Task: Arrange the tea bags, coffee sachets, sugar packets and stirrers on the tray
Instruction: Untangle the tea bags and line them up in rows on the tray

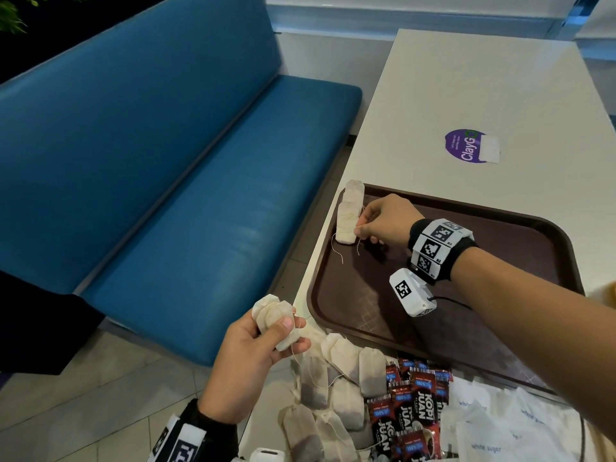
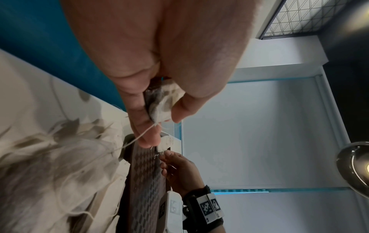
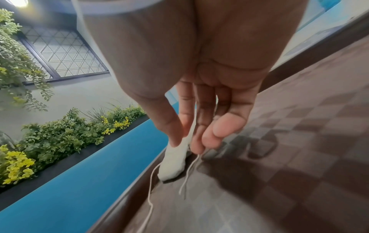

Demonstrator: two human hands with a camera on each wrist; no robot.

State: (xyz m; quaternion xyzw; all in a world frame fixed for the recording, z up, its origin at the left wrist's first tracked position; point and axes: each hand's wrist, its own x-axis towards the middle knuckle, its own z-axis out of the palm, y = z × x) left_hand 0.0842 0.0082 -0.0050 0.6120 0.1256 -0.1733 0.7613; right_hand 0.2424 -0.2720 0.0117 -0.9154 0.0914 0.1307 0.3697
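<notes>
The brown tray (image 1: pixel 550 248) on the white surface (image 1: pixel 483 95) holds a short overlapping row of tea bags (image 1: pixel 348 216) at its far left corner. The right hand (image 1: pixel 388 220) has its fingers (image 3: pixel 196 141) pinched on the nearest bag's string, while the left hand (image 1: pixel 253 355), off the tray's near edge, has its fingers curled around a few more tea bags (image 1: pixel 275 316).

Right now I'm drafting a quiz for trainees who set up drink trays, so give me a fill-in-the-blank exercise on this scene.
1. The pale paper tea bags already placed lie in the brown plastic tray's far-____ corner.
2. The left hand grips a bunch of ____.
3. The right hand pinches a tea bag's ____.
4. The red-and-black coffee sachets lie ____ the tray.

Missing: left; tea bags; string; outside
</notes>
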